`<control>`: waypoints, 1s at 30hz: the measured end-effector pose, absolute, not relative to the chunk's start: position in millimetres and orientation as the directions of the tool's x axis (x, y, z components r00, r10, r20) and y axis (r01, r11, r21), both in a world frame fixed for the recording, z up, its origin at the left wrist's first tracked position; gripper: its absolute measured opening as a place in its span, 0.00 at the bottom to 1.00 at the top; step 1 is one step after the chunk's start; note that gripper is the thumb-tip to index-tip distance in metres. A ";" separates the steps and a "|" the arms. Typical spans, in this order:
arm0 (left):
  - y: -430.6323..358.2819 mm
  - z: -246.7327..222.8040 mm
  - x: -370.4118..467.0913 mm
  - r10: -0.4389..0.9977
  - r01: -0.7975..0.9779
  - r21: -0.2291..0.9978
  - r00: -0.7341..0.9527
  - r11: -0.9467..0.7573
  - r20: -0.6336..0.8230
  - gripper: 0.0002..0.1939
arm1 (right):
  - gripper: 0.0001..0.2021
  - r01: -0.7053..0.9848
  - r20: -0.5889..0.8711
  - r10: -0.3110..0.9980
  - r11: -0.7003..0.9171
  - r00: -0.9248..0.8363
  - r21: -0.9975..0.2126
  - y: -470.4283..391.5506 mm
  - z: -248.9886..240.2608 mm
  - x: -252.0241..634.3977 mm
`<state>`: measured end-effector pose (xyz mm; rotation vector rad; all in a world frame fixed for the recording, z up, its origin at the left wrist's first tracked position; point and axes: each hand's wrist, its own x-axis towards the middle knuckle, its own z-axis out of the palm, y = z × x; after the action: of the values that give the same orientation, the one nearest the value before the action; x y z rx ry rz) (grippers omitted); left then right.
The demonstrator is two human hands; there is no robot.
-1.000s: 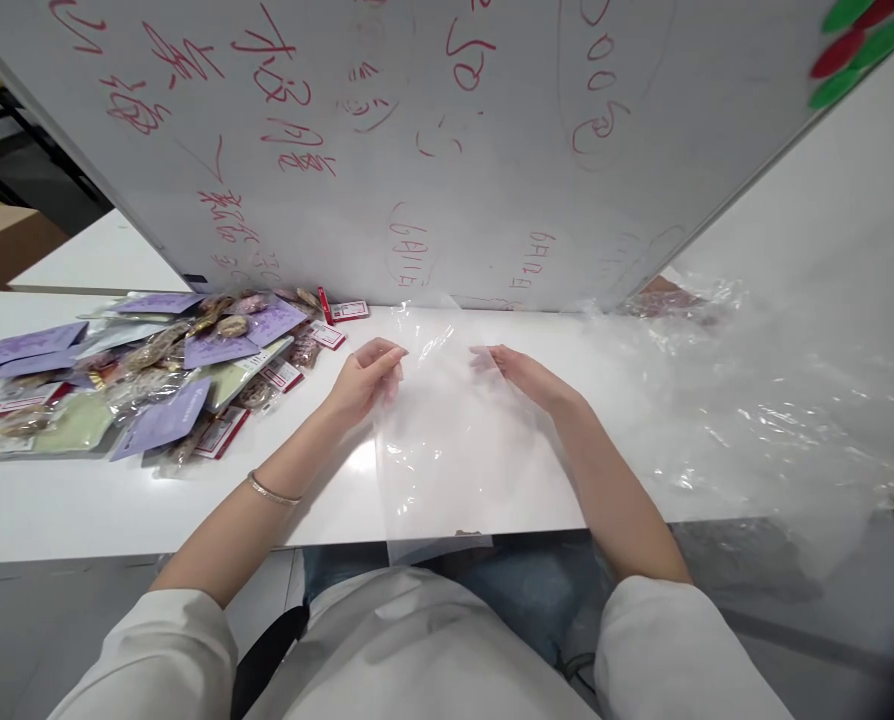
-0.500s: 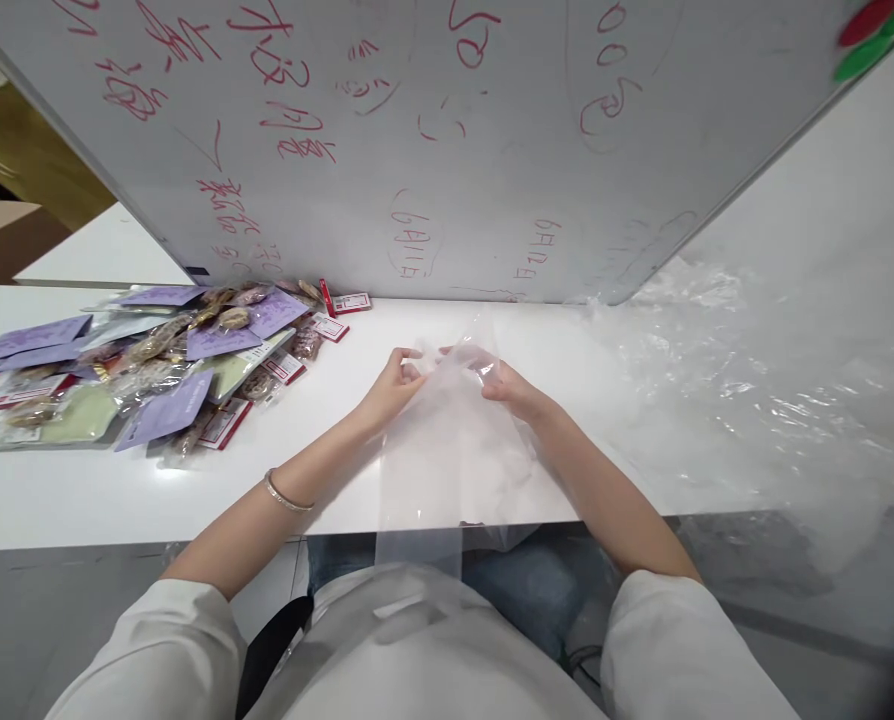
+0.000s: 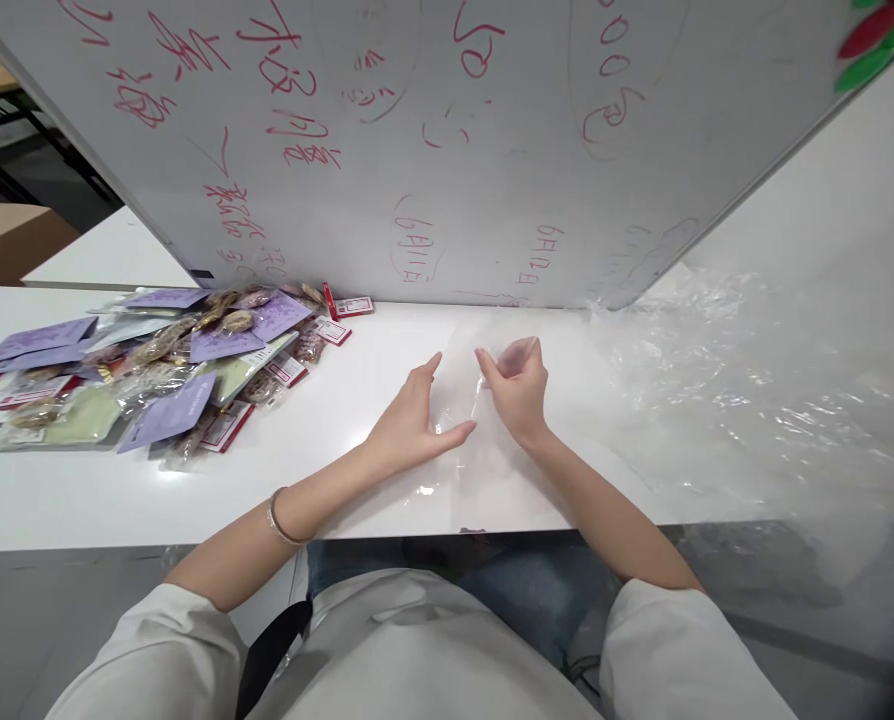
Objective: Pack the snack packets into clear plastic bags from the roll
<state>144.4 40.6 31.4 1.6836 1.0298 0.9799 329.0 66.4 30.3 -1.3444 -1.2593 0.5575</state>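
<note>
A clear plastic bag (image 3: 492, 470) lies over the white table between my forearms, its outline hard to make out. My left hand (image 3: 417, 420) is open beside the bag's left part, thumb and fingers spread wide apart, with nothing gripped. Over the bag's upper right part, my right hand (image 3: 516, 385) has its fingers curled and seems to pinch the thin film. The fingertips of my right hand are partly hidden by the hand itself.
Packets in purple, green and clear wrap with red-edged labels (image 3: 166, 410) are piled on the left of the white table (image 3: 267, 510). Crumpled clear plastic (image 3: 754, 400) covers the right side. A whiteboard (image 3: 477, 180) with red writing stands at the back edge.
My left hand has opened and come away from the film. My right hand has turned upward with curled fingers. The bag has shifted and no longer hangs over the front edge.
</note>
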 end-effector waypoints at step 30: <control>81.6 109.3 169.4 0.943 0.928 0.166 0.332 -0.333 0.034 0.25 | 0.14 0.523 0.793 0.579 0.743 -0.191 -0.417 67.0 37.7 355.8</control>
<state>169.4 81.6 109.3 2.4664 1.7409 0.1884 355.8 67.0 37.7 -0.8544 -1.8439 0.0636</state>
